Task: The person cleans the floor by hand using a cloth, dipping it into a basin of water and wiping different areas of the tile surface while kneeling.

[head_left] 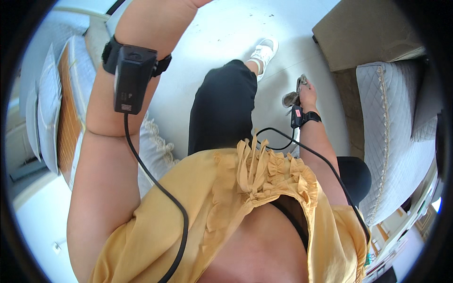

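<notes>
My right hand hangs low over the pale floor, its fingers closed around a crumpled grey-brown cloth. A loose end of the cloth sticks out to the left of the hand. My left arm reaches up and forward past the top edge of the picture. Only a sliver at the base of my left hand shows there; its fingers are out of view. Black strapped devices with cables sit on both arms, one on the left forearm and one at the right wrist.
To the right stands a sofa with a brown arm and a quilted grey cover. Panels in clear wrap lean at the left. Beside my left arm lies a pale tasselled fabric. My white shoe is on the floor.
</notes>
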### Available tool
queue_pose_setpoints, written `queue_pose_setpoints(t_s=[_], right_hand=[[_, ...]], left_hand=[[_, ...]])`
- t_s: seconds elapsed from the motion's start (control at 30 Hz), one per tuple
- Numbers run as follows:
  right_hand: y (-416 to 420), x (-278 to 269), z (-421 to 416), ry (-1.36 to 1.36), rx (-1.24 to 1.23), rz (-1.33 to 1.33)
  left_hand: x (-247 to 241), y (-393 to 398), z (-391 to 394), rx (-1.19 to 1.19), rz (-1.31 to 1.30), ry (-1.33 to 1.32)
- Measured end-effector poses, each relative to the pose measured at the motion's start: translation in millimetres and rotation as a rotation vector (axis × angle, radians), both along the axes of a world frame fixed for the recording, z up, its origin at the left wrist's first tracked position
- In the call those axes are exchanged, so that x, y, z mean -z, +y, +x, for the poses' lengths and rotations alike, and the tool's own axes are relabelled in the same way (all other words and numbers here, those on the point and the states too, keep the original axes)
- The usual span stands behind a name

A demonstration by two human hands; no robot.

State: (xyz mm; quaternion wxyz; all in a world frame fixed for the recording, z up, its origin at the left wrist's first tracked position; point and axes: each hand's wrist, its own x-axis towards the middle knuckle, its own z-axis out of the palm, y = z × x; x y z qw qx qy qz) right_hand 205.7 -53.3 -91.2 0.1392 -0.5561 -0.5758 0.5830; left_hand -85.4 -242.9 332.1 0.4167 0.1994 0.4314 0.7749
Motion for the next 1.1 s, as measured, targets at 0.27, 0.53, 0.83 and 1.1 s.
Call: queue_pose_setpoints(t_s=[0.27, 0.53, 0.83, 1.1], right_hand=[[-5, -35, 10, 0.346, 0.089, -0.046], [29, -7, 33, 0.074, -0.172, 0.449], [-59, -41, 10, 0.086, 0.146, -0.087], [-103, -14, -13, 0.029, -0.352, -0.096]], left_hand=[[-37, -110, 45, -0.047, 0.018, 0.040], [-71, -168, 28, -0.086, 0.097, 0.275], [72, -212, -52, -0.301, -0.147, -0.172], [27, -156, 12, -0.230, -0.109, -0.209]])
